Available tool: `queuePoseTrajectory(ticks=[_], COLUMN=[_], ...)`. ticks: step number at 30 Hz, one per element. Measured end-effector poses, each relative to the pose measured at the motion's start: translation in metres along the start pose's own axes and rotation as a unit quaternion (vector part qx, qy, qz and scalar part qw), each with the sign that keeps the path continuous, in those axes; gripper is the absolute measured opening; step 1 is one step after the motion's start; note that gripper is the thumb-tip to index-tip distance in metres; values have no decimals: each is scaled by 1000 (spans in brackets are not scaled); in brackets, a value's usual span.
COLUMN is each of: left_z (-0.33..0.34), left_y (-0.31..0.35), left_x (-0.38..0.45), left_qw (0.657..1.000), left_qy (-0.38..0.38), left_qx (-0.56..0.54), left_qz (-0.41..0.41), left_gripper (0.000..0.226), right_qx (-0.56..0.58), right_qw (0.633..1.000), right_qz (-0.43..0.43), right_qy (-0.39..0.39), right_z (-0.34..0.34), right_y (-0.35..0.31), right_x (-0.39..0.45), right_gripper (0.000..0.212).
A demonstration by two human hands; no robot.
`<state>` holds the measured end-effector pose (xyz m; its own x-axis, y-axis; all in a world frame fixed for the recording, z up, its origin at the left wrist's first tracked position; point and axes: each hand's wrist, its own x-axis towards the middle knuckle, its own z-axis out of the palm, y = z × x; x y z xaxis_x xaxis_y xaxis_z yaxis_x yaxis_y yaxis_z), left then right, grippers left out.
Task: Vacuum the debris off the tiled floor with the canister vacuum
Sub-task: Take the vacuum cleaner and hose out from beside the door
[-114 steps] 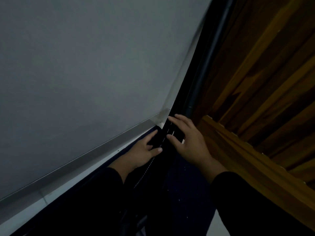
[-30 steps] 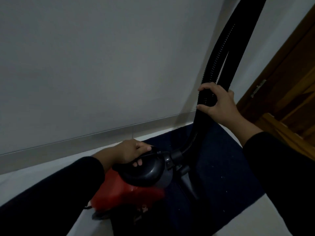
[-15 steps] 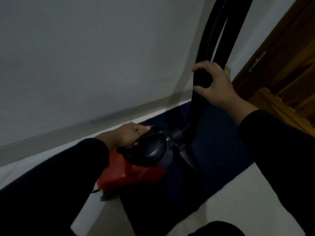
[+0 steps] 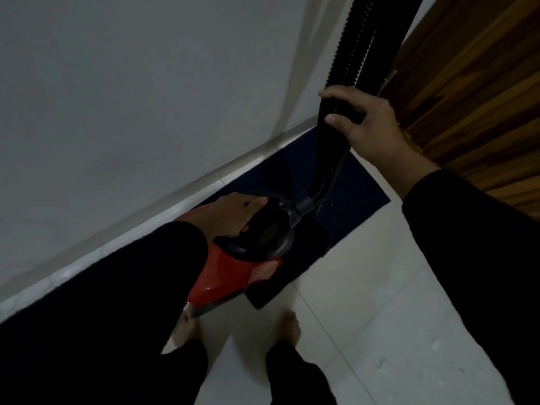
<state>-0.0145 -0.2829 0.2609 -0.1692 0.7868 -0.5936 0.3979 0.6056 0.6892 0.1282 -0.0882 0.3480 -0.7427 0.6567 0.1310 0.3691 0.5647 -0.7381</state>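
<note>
Fingers [image 4: 330, 93] of right hand [image 4: 371, 124] curled round the black ribbed hose [image 4: 347, 54], thumb pressed on its front, clamped tight. Left hand [image 4: 233, 214] grips the dark handle on top of the canister vacuum [image 4: 233, 273], fingers wrapped over it; fingertips partly hidden under the handle. Both arms in black sleeves.

Canister vacuum: red body, dark grey round top, sits low by the wall, partly on the dark blue mat [image 4: 350, 206], rear end over the tiled floor [image 4: 380, 331]. Cannot tell if it is lifted or resting. Hose leaves a grey connector [image 4: 301, 204] at the front of the canister, bends up, runs through the right hand and out of the top of the frame. A second smooth black tube [image 4: 388, 39] runs beside the hose above the hand.

Mat lies against the grey skirting [image 4: 146, 206] of the white wall [image 4: 131, 83]. Wooden door [image 4: 473, 83] at right, just beside the mat's far corner. Two bare feet [image 4: 289, 325] on the pale tiles below the canister, dark trouser legs above them. Small specks visible on mat and tiles, dim light, details hard to make out.
</note>
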Motion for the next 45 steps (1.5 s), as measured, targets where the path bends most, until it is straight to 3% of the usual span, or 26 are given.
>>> queuePoseTrajectory(ticks=[8, 19, 28, 33, 40, 45], left_z=[-17, 58, 102, 118, 137, 150], left_y=[45, 24, 9, -28, -122, -179], left_x=[-121, -279, -382, -445, -569, -648], left_qw=[999, 996, 996, 997, 998, 999], left_qy=[9, 77, 67, 65, 42, 34], left_qx=[38, 38, 0, 4, 36, 27], left_qz=[-22, -30, -56, -36, 18, -1], left_gripper=[51, 42, 46, 37, 42, 37], right_qx=[14, 25, 41, 40, 10, -21], right_qw=[999, 1000, 998, 997, 994, 993], right_qz=[33, 10, 23, 32, 36, 72], right_qy=[12, 10, 42, 61, 101, 87], right_z=[-52, -62, -52, -26, 48, 90], right_y=[-96, -169, -245, -297, -384, -433], right_x=[-57, -194, -295, -364, -482, -555], right_gripper=[37, 39, 40, 38, 38, 39])
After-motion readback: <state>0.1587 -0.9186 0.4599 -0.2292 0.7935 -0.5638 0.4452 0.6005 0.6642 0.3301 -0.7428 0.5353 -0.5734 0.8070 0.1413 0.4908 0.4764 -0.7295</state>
